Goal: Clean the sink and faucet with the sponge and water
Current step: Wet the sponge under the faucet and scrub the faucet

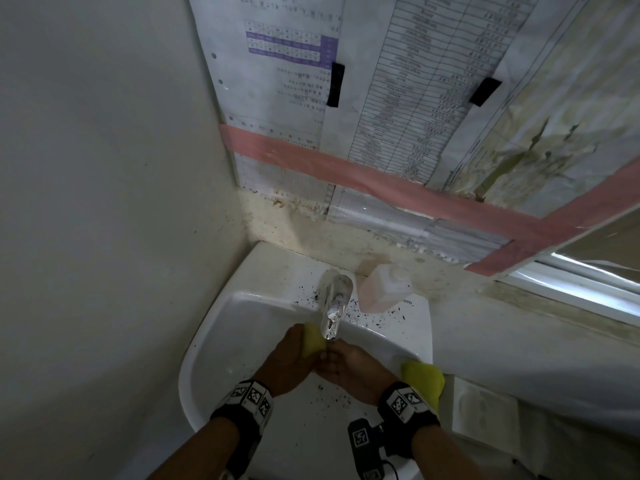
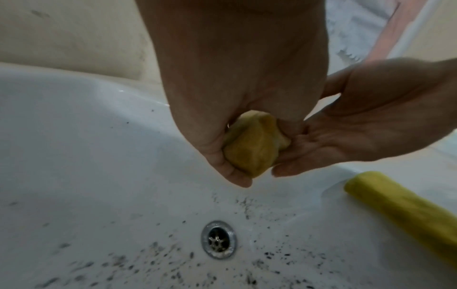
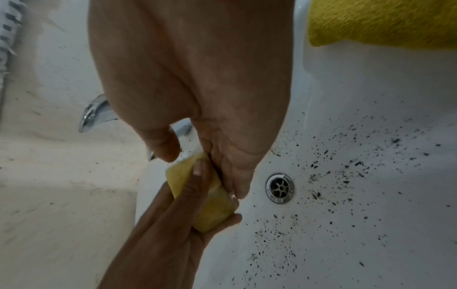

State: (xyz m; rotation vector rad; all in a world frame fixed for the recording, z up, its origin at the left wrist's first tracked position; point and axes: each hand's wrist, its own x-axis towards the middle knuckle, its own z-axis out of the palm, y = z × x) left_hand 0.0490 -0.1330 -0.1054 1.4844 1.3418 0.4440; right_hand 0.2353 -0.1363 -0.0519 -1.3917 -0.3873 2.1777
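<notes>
Head view, left to right. The white sink (image 1: 221, 327) fills the lower centre of the frame; its near rim is cut off by the bottom edge, and its drain is hidden beneath the forearms. The left hand (image 1: 291, 355) grips a yellow sponge (image 1: 313, 341), fingers curled round it, directly below the spout of the chrome faucet (image 1: 334, 306). Whether water is running cannot be made out. The right hand (image 1: 349, 365) lies against the sponge with fingers extended; its fingertips are hidden by the left hand. A translucent bottle (image 1: 381, 289), blurred, stands just right of the faucet. A yellow cloth (image 1: 424, 377) rests on the sink's right rim, partly covered by the right wrist band.

Left wrist view. The drain (image 2: 219, 239), unseen from the head, appears at lower centre, ringed by dark specks (image 2: 158, 252). The sponge is squeezed into a folded lump in the left hand, with the open palm of the right hand touching it from the right. The cloth enters at the lower right, cut off by the frame edge.

Right wrist view. The faucet shows only in part at left centre behind the right hand. The cloth occupies the upper right corner, cut off.

Counts: two hands, one sponge, one cloth, one faucet, one drain, one bottle.
</notes>
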